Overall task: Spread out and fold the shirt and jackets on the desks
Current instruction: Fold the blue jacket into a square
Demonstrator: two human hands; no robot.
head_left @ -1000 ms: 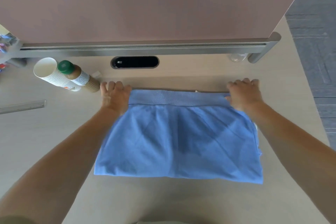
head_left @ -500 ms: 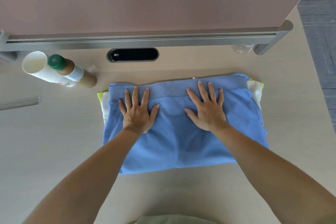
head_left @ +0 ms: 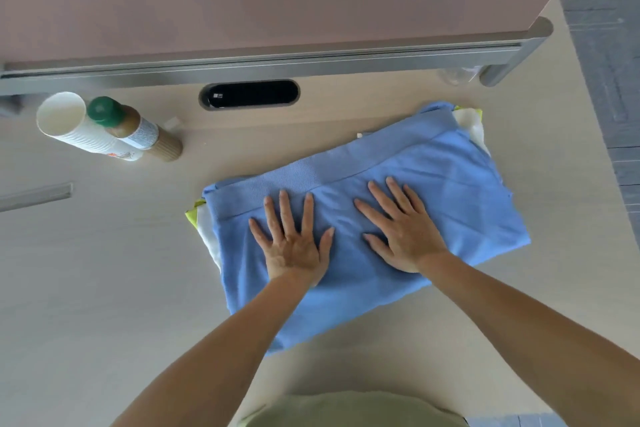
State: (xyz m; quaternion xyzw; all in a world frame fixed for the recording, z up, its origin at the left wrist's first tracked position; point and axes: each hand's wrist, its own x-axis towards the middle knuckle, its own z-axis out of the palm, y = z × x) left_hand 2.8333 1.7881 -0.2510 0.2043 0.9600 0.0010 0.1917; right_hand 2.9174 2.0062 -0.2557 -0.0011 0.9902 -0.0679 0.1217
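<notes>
Garment: blue garment (head_left: 450,184), folded to a rectangle, flat on the desk (head_left: 104,288), centre-right. It sits on a white-and-yellow garment (head_left: 204,229) that peeks out at both short ends.
Long axis: diagonal, near-left to far-right, w/ the ribbed band (head_left: 329,163) along the far long edge.
L hand: left hand (head_left: 294,246) is palm down on the cloth's mid-left. Fingers (head_left: 284,211) are straight and spread, and the tips reach the band's seam.
R hand: right hand (head_left: 401,229) is palm down just beside it. Fingers (head_left: 398,194) are spread and the tips stop just short of the band.
Which way: both sets of fingers point across the axis, not along it. Free cloth lies outward of each hand, more of it past the R hand.
Next, prob.: sweep outward along the axis to smooth it.
Risk: the lower garment could slide w/ the blue one.
Aside: paper cups (head_left: 69,125) and bottle (head_left: 135,128) at far left, well apart from the cloth.
</notes>
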